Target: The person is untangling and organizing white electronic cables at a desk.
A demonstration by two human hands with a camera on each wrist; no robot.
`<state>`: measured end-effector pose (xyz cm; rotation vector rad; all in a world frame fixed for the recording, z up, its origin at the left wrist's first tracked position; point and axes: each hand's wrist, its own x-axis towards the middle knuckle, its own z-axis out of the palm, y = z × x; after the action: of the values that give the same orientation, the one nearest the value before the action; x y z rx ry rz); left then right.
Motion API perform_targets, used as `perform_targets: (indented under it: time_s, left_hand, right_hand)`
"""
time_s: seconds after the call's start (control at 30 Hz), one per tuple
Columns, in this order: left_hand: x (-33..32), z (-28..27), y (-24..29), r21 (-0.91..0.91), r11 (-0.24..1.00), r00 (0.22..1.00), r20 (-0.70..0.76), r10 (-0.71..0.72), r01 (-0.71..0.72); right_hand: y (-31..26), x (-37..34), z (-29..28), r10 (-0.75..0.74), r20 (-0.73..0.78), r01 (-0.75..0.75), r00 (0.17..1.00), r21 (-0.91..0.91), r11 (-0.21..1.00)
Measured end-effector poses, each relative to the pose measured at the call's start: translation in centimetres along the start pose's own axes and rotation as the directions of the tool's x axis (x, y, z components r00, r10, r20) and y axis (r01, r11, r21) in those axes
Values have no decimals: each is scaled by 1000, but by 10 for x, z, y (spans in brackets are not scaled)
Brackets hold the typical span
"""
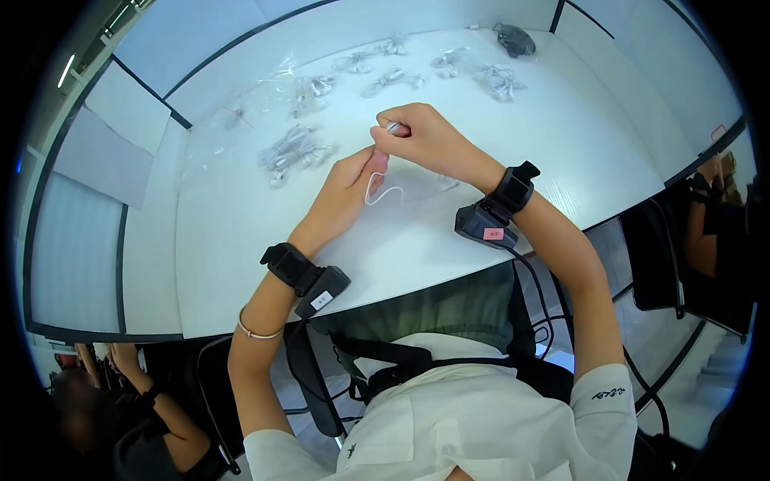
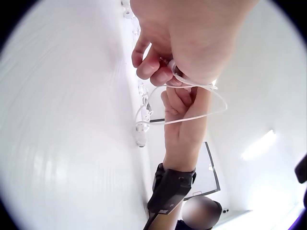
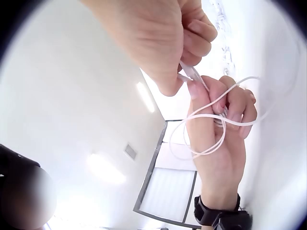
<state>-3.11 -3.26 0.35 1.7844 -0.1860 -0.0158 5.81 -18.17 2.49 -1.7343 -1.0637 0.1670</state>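
Note:
Both hands meet above the middle of the table in the head view. The left hand (image 1: 346, 192) curls its fingers round part of a thin white cable (image 1: 388, 192), whose loose loop hangs below the fingers. Just above it, the right hand (image 1: 429, 140) grips a white coiled part (image 1: 393, 127) of a cable. In the right wrist view a flat white piece (image 3: 193, 73) runs between the two hands, and cable loops (image 3: 211, 116) cross in front of the left hand (image 3: 218, 148). What lies inside the fists is mostly hidden.
Several bundles of white cable (image 1: 295, 152) lie across the left and back of the white table (image 1: 241, 264). At the back right is a dark bundle (image 1: 514, 40). Clear plastic (image 1: 269, 88) lies at the back left; low panels surround the table.

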Motion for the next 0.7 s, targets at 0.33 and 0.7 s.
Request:
perform_targets:
  time_s: [0.33,0.7]
  left_hand:
    - [8,-10,-12,-132,990,994,-99,42,-55]
    - [8,-21,-2,-315,941,934,-356,6,-126]
  right_hand:
    - [-10,-4,7,113,12,-111,994,299,948]
    - [-7,-9,18,2,187,-15,982,70,997]
